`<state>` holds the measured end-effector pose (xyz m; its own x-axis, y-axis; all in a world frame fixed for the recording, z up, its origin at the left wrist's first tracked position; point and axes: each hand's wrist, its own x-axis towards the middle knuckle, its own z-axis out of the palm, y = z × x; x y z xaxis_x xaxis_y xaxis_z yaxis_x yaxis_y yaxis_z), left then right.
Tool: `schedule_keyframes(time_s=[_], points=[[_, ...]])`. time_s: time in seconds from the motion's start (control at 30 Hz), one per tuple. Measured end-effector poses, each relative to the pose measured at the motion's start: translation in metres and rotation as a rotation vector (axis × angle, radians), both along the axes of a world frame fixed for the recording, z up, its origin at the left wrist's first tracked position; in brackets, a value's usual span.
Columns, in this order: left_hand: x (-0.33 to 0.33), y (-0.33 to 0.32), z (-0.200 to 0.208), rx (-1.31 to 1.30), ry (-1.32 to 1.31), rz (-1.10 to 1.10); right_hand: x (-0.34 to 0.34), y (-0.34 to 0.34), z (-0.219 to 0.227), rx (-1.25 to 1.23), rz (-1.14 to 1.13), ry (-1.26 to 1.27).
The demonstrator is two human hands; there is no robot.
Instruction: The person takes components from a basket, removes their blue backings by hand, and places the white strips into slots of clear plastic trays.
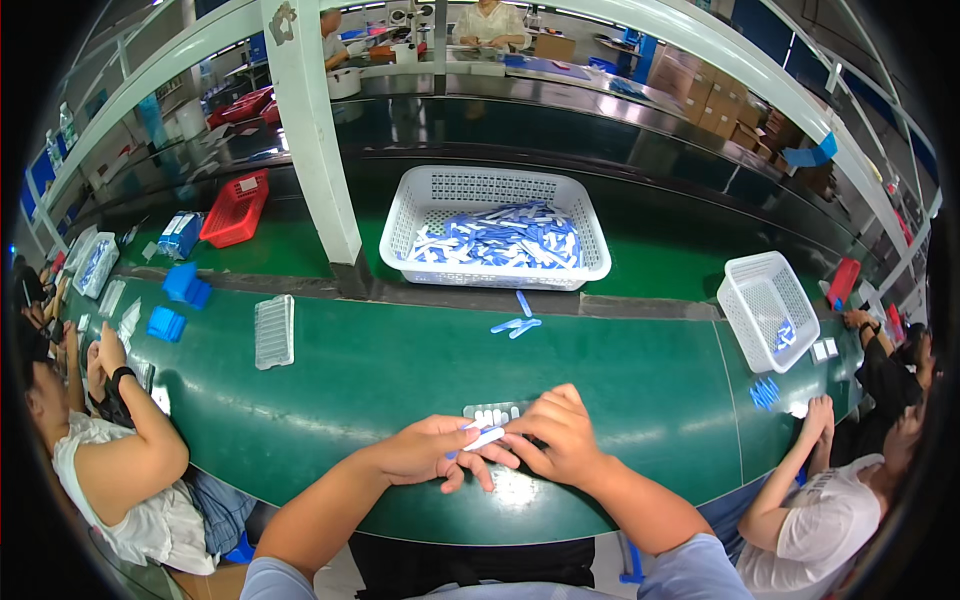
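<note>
1. Beyond your grip runs a long green work surface (400, 370) — glossy, throwing back overhead light.
2. Farther out from the grip, a dark strip divides it from a second green lane (660, 265).
3. Up and left of the grip stands a white post (315, 150), joined to white frame rails (150, 80) overhead.
4. Far beyond — more benches, and stacked cardboard boxes (720, 105) at upper right.
</note>
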<state>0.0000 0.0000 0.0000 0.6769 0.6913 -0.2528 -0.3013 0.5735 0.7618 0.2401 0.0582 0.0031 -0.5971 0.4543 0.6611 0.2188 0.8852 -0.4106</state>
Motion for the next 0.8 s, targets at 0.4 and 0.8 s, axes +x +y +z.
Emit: schedule_keyframes(time_s=[0.4, 0.8], points=[[0.003, 0.001, 0.001, 0.113, 0.246, 0.209, 0.003, 0.004, -0.002, -0.233, -0.004, 0.127], [0.003, -0.002, 0.009, 0.042, 0.165, 0.100, 0.003, 0.002, -0.005, -0.511, -0.030, 0.066]])
